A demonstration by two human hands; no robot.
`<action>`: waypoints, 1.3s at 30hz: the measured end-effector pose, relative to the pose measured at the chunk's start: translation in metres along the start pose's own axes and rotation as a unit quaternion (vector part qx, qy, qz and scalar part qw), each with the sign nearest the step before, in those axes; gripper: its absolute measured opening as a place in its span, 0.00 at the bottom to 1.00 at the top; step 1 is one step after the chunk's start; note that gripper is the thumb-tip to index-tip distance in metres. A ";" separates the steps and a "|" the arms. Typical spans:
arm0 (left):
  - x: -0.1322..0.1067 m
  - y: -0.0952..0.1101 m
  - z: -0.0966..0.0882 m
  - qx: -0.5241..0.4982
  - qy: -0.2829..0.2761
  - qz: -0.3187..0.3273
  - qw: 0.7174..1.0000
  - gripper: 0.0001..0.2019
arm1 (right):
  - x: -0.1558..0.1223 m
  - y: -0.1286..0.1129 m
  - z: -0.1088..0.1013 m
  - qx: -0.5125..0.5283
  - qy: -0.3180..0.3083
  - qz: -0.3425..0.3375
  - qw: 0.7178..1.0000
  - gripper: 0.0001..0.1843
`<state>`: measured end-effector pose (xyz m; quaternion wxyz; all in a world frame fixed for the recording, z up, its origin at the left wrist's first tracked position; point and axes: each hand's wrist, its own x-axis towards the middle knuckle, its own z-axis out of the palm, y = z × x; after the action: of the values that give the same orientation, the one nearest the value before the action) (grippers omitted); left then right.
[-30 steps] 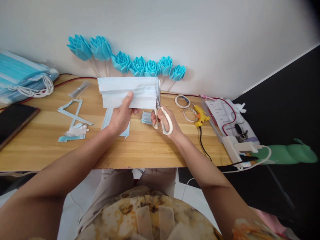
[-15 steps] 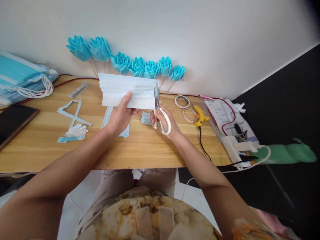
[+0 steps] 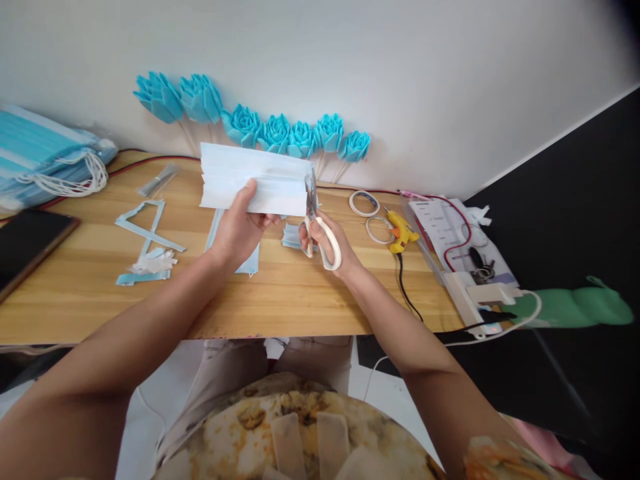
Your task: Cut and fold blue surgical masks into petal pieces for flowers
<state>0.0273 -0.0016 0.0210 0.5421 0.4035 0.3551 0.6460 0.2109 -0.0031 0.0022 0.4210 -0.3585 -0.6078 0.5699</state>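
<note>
Held up over the table is a pale blue face mask sheet point(image 3: 270, 173) without ear loops, pinched at its lower edge by my left hand point(image 3: 240, 230), thumb in front and fingers behind. My right hand point(image 3: 333, 243) grips white-handled scissors point(image 3: 327, 243), whose blades point up along the sheet's right edge. Whether the blades touch the fabric at this instant I cannot tell. Under my left hand lies another light blue mask piece point(image 3: 247, 262), partly covered by the wrist. A small folded blue piece point(image 3: 293, 236) rests behind the scissors.
Blue fabric flowers point(image 3: 277, 133) on sticks lean against the wall. Left are a stack of masks point(image 3: 40, 147), a phone point(image 3: 35, 243) and cut strips point(image 3: 150, 233). Right are tape rolls point(image 3: 364, 203), a yellow glue gun point(image 3: 401, 230) with its cord, and a power strip point(image 3: 465, 300).
The sheet has shifted slightly left with my left hand, and its right edge now ends further left. The scissors have moved only a little.
</note>
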 end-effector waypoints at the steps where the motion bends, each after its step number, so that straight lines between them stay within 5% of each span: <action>1: 0.001 0.000 -0.001 -0.006 0.000 -0.002 1.000 0.21 | 0.000 -0.001 0.000 0.001 0.002 0.000 1.000 0.30; 7: 0.004 0.000 -0.004 -0.100 0.026 -0.033 0.994 0.14 | 0.000 -0.004 0.001 0.016 -0.001 0.017 1.000 0.37; 14: 0.000 -0.006 0.000 -0.113 -0.007 -0.045 0.993 0.17 | 0.000 -0.005 0.004 -0.001 -0.001 0.002 1.000 0.32; 26: -0.009 -0.021 -0.003 0.098 0.062 0.037 0.993 0.23 | 0.002 0.000 -0.001 -0.002 0.037 -0.001 0.999 0.32; 39: -0.012 -0.025 -0.003 0.146 0.013 0.064 0.987 0.23 | 0.003 -0.003 0.001 -0.008 0.075 -0.017 0.997 0.32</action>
<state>0.0356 -0.0095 -0.0045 0.4301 0.4918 0.4258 0.6260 0.2092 -0.0012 0.0058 0.4720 -0.3934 -0.5852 0.5291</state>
